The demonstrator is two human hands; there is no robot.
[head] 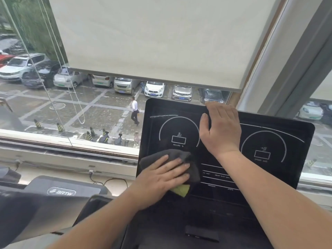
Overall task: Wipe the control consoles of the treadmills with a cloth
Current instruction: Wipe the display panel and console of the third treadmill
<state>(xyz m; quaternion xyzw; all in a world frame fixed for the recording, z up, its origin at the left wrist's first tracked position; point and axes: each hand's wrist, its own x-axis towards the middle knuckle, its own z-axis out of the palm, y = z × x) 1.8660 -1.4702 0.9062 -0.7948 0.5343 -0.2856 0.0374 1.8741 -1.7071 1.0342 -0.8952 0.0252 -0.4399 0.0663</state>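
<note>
1. Here, the left hand (161, 178) lies flat with fingers spread on a dark grey cloth (179, 159), pressing it against the lower left of the black control console (280, 177); a yellow-green corner of the cloth pokes out below the palm.
2. The right hand (221, 130) holds nothing: it rests open, fingers together, on the upper middle of the console, fingertips reaching the top edge. I judge it is steadying the panel.
3. The relation that matters: the console's long axis runs left to right across my view, tilted down toward the right. The cloth sits at its left end, so most of the unwiped face lies to the right of and above the left hand.
4. The left hand is the nearer one for any sweep, since it carries the cloth. The right forearm crosses the middle of the panel and would block a long stroke to the right unless it lifts.
5. Writing I can read: "INCLINE %" under the left dial (179, 131), and "HEART RATE" in the lower readout rows. The right dial (263, 146) seems to say "SPEED", though it is faint.
6. A neighbouring machine (61, 191) at lower left bears a logo that reads roughly "BRTW".
</note>
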